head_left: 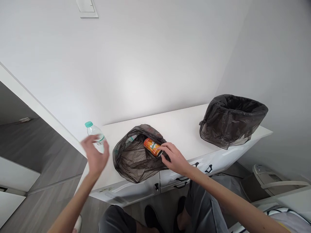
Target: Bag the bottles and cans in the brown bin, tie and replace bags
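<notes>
A dark translucent plastic bag (136,155) lies with its mouth wide on the white cabinet top. An orange soda can (152,146) lies in the bag's mouth, and my right hand (175,158) has its fingertips curled round the can's near end. Part of a clear bottle (131,139) shows inside the bag. Left of the bag stands a clear plastic bottle (91,130) with a mint-green cap. My left hand (96,157), slightly blurred, is in front of this bottle with thumb and fingers apart; whether it touches the bottle I cannot tell.
A second black bag (228,126) stands opened up on the right of the cabinet top (179,129). Black handles (209,168) mark the cabinet's front, close to my knees. A white wall (150,64) rises behind. A beige appliance (269,178) is at the lower right.
</notes>
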The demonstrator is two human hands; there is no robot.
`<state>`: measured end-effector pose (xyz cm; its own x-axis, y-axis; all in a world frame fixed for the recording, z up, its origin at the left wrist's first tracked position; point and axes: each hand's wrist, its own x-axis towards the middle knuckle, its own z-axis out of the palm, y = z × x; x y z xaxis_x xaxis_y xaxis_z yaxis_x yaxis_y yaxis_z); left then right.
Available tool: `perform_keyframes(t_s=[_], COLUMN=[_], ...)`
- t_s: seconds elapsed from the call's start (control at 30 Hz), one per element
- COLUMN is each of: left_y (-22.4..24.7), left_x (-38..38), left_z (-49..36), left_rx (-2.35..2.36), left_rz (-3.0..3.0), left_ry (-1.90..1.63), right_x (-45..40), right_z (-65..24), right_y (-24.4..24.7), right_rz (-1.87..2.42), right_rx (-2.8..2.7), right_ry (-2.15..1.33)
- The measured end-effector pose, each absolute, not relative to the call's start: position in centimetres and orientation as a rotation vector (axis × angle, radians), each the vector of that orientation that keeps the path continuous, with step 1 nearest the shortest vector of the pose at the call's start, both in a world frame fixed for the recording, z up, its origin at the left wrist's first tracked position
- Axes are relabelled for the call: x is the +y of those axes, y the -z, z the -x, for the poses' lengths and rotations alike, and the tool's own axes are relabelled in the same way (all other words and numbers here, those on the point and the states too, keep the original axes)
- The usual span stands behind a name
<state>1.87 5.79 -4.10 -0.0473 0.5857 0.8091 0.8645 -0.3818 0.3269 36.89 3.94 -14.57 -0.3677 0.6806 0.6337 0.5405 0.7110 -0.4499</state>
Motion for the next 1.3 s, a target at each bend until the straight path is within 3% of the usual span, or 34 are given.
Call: perform_keyframes(t_s=[0.17,0.47,0.97,1.3], left_y=[8.6,11.8,10.0,4.5], left_x=[3.9,8.3,6.8,2.8], left_z=[-6.8,-1.2,-1.5,-2.4], left_rx=[-1.228,-1.760,-1.753,-1.694], left_rz=[2.705,2.359,2.189,1.983], left_ry=[0.657,0.196,0.001,0.688], right_x=[5.1,6.0,6.9,7.6], right_z=[-35.5,-33.8,-33.3,-34.2], right_y=[15.3,16.3,18.2,19.6], right_rz=[0.906,1.057,1.210,1.154], right_rx=[-2.150,-2.154,-1.991,-1.885], right_ry=[-0.141,-0.038,-0.235,-0.397])
